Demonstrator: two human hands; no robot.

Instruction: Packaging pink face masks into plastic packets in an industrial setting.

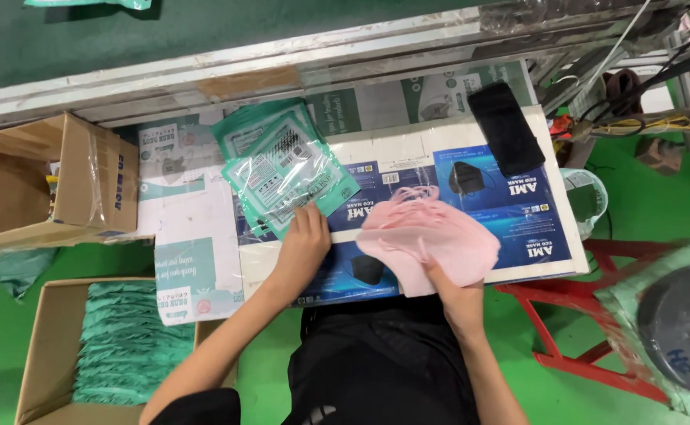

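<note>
- Pink masks [427,236], a loose stack, are pinned on the board by the right hand [456,293]; its fingers are hidden under the stack's near edge, so the closure of the grip cannot be told.
- Green pouches [290,169], flat and clear-fronted, are touched at their near edge by the left hand [304,240], whose fingers are stretched flat and closed on nothing.
- Both piles are borne, just beside each other, by a printed board [549,236] lying across the lap.
- A black phone [506,128] is seen at the board's far edge.
- More green pouches are held in a box [52,346] at the lower left; a second box [61,181] stands beyond it.
</note>
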